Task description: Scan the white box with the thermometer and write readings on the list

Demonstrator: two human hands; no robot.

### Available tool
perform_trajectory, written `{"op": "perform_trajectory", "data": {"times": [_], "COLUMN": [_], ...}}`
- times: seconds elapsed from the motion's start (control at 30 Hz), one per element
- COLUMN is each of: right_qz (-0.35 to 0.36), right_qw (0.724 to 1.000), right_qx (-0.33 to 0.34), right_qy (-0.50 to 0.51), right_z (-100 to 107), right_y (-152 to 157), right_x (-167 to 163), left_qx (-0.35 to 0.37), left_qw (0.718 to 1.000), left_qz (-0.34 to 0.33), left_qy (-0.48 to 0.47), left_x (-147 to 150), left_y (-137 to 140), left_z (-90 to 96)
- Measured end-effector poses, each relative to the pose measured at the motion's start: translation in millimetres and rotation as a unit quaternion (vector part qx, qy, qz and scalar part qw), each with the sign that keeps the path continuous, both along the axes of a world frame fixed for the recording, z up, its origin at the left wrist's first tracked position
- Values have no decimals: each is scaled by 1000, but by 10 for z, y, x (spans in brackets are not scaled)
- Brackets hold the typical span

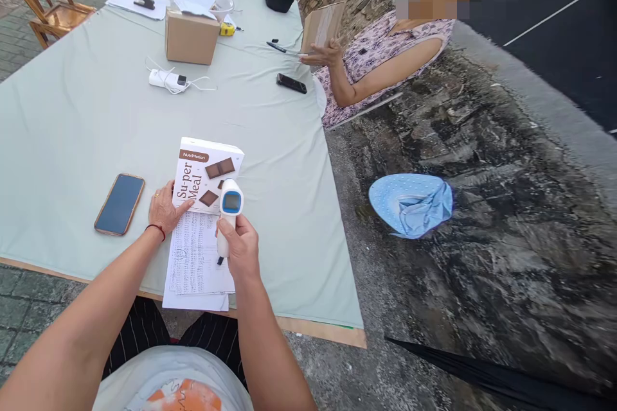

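Note:
In my right hand (241,247) is a white infrared thermometer (230,205), its blue-rimmed screen facing me and its handle gripped between thumb and fingers. My left hand (166,207) holds the left lower corner of a white and brown box (202,173) printed "Su-per Meal", with the thumb over its front. The thermometer is in front of the box's lower right part and hides some of it. Printed sheets of paper (195,257) lie under the box and reach towards the table's front edge. A smartphone (119,204) lies left of my left hand.
On the cloth-covered table (72,141) stand a cardboard box (191,38), a white device with cables (167,80), a yellow tape measure (227,29) and a dark phone (291,83). A person (376,70) at the right holds a carton (322,27). A blue hat (409,204) rests beyond the right edge.

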State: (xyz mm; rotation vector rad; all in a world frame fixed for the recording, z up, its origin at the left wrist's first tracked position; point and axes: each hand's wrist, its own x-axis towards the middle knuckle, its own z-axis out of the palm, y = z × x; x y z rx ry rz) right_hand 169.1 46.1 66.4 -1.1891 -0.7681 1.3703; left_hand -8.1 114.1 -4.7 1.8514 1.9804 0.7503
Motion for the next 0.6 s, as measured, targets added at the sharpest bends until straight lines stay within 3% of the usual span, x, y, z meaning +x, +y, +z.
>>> {"op": "perform_trajectory", "data": {"times": [0.37, 0.5, 0.6], "right_qz": [-55, -67, -109], "right_qw": [998, 995, 963], "right_qx": [-26, -37, -60], "right_qy": [-9, -71, -239], "right_z": [109, -75, -369], "right_y": [-417, -377, -274], "right_x": [273, 405, 623], "left_qx": [6, 4, 0], "left_qw": [1000, 1000, 1000], "left_qz": [3, 4, 6], "left_qy": [-9, -7, -9], "left_x": [-28, -20, -9], "left_y": [40, 40, 34], "left_z": [0, 18, 32]}}
